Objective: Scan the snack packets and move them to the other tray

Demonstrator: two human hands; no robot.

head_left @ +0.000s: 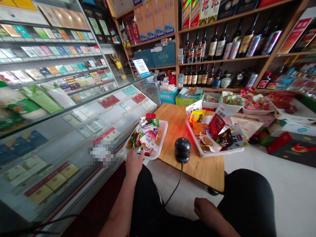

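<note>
My left hand [134,163] grips the near rim of a white plastic tray [162,135], its thumb and fingers at the edge. Small packaged snacks [148,136] are heaped in this tray, which sits at the table's left edge beside the glass counter. By my right thigh, my right hand [206,209] hangs with its fingers curled, and nothing shows in it. A black dome-shaped scanner [182,149] on a cable stands on the wooden table [170,115], casting red light. To its right, a second white tray [214,153] holds larger snack pouches [217,123].
A glass display counter [93,112] with cigarette packs runs along the left. Bottles [214,42] and boxes fill the wooden shelves behind. Open boxes of packaged food [256,102] stand at the right. The scanner's cable [175,189] droops between my knees.
</note>
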